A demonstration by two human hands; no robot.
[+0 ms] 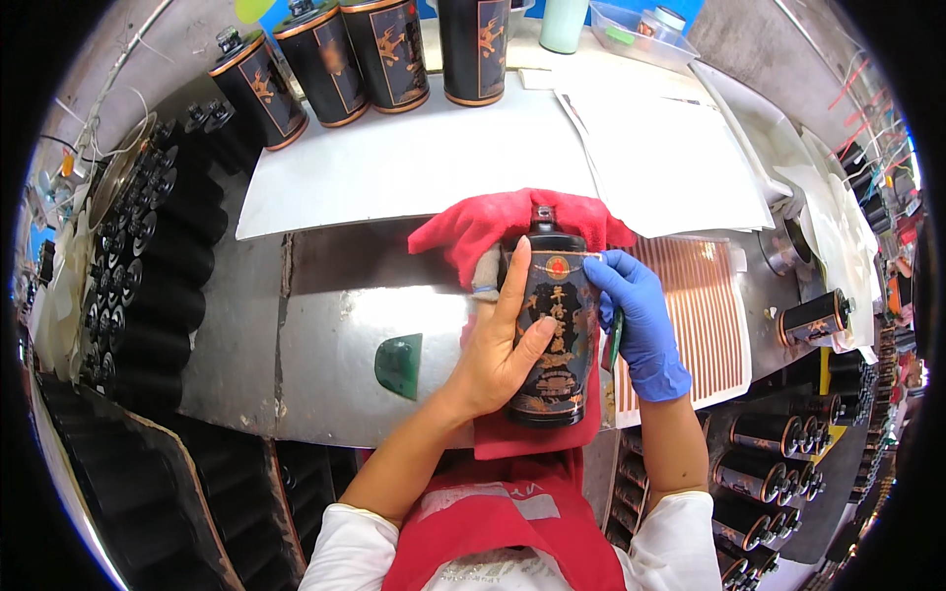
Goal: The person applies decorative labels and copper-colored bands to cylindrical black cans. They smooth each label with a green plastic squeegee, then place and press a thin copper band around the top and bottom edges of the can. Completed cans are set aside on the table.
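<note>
The person's bare left hand (498, 360) clasps the left side of a dark, ornate bottle (557, 345), its neck pointing away; the blue-gloved right hand (639, 320) curls, fingertips at the bottle's upper right edge, though whether it grips cannot be told; red cloth (481, 231) lies beneath the bottle, between the hands; left of the left hand rests a green piece (399, 365); right of the right hand, a striped sheet (705, 325); beyond both hands, white sheeting (374, 182); farthest, four dark bottles (476, 49) stand.
</note>
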